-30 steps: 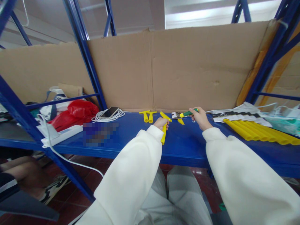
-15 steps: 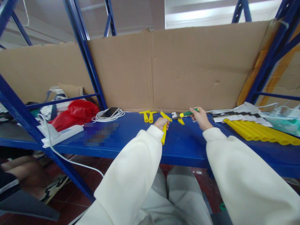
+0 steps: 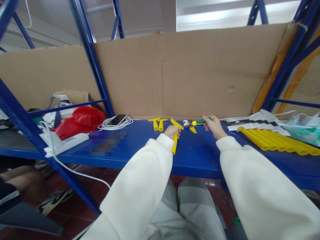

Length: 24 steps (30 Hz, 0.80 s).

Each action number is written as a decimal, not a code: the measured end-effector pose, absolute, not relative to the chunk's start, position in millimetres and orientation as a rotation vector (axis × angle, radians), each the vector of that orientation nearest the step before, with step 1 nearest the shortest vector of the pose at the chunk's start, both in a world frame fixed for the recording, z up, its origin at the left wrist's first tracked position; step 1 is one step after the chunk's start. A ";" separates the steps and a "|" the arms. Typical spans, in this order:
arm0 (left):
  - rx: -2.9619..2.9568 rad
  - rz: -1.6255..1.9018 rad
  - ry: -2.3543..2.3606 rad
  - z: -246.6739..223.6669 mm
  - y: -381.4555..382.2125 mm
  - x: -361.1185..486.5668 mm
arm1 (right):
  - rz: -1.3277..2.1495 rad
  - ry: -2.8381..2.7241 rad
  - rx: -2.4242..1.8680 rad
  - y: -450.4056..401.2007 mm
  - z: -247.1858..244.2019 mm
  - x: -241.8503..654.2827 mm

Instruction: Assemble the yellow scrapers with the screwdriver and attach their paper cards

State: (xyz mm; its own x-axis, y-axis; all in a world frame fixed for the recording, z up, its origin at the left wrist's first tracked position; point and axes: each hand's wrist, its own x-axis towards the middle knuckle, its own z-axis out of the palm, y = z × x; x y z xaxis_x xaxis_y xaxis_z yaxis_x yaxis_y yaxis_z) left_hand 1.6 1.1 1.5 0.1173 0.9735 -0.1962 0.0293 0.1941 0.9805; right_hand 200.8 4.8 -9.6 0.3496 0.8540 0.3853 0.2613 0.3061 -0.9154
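Observation:
My left hand (image 3: 171,131) is closed around a yellow T-shaped piece (image 3: 175,144). Its round tube points towards me, and its flat crosspiece shows beyond my fingers. My right hand (image 3: 212,126) grips a hand tool with a green-and-yellow handle (image 3: 200,121), held sideways over the blue shelf. A flat whitish-and-dark part (image 3: 187,123) lies at the handle's left end; its exact kind is too small to tell. Just below it shows a small yellow pointed piece (image 3: 193,129). Two more yellow T-shaped pieces (image 3: 158,124) lie side by side left of my left hand.
Several yellow tubes (image 3: 275,140) with black-and-white cards lie on the shelf (image 3: 200,160) at right. To the left are a phone (image 3: 118,119) on a coiled white cable, a power strip (image 3: 70,142) and a red bag (image 3: 81,121). Cardboard (image 3: 200,73) stands behind. Another person's legs (image 3: 25,186) show lower left.
Both my hands and the things they hold stay almost still. At lower left, the other person's foot has shifted slightly to the left.

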 end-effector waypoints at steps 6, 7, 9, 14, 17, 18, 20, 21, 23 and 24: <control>1.116 0.965 1.206 2.1 1.1 1.2 | 0.531 -1.162 -1.220 3.1 -8.6 199.4; 1.116 0.964 1.201 2.0 1.1 1.1 | 0.528 -1.163 -1.209 3.8 -8.9 199.8; 1.114 0.963 1.193 1.8 1.1 1.1 | 0.517 -1.165 -1.198 6.2 -10.1 201.2; 1.115 0.952 1.182 2.0 1.0 1.2 | 0.449 -1.214 -1.132 16.0 -16.6 208.8; 1.121 0.952 1.177 2.2 1.0 1.3 | 0.414 -1.240 -1.074 21.0 -20.3 213.3; 1.119 0.953 1.176 2.2 1.0 1.4 | 0.412 -1.241 -1.063 21.9 -20.9 214.3; 1.106 0.956 1.176 2.3 1.2 1.5 | 0.414 -1.236 -1.047 22.4 -21.3 215.2; 1.099 0.955 1.175 2.3 1.4 1.6 | 0.416 -1.234 -1.038 22.2 -21.1 215.3; 1.089 0.950 1.173 2.3 1.6 1.6 | 0.414 -1.234 -1.021 21.2 -20.2 214.8; 1.087 0.947 1.173 2.3 1.7 1.6 | 0.410 -1.239 -1.011 20.6 -19.7 214.5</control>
